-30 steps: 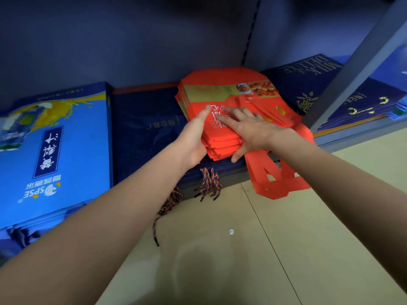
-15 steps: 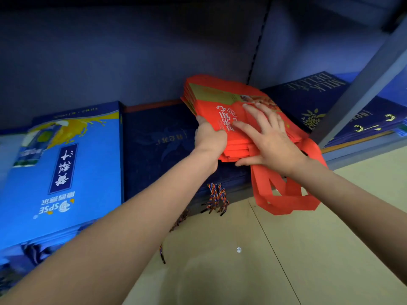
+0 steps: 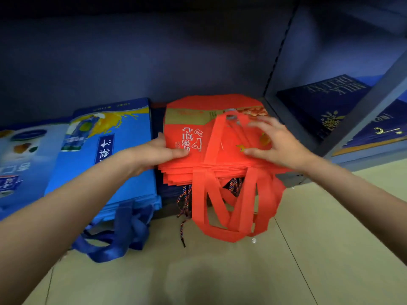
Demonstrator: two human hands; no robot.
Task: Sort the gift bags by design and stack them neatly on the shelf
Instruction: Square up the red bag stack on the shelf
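A stack of red gift bags [image 3: 189,119] lies flat on the bottom shelf, on top of dark navy bags. Their red handles [image 3: 233,205] hang over the shelf's front edge, and one handle loop lies across the top bag. My left hand [image 3: 163,151] grips the stack's left edge, thumb on top. My right hand [image 3: 277,142] rests on the right half of the stack with fingers spread. A pile of light blue bags [image 3: 105,164] sits just left of the red stack.
Blue handles [image 3: 119,234] and braided cords [image 3: 184,203] dangle onto the beige floor [image 3: 308,260]. A grey shelf upright [image 3: 361,111] stands to the right, with navy "Milk Deluxe" bags [image 3: 326,100] in the neighbouring bay. Pale blue bags [image 3: 19,155] lie at far left.
The red stack has come down flat and squarer on the navy bags. My right hand slid to the right side of the stack; a handle loop now lies over the top bag.
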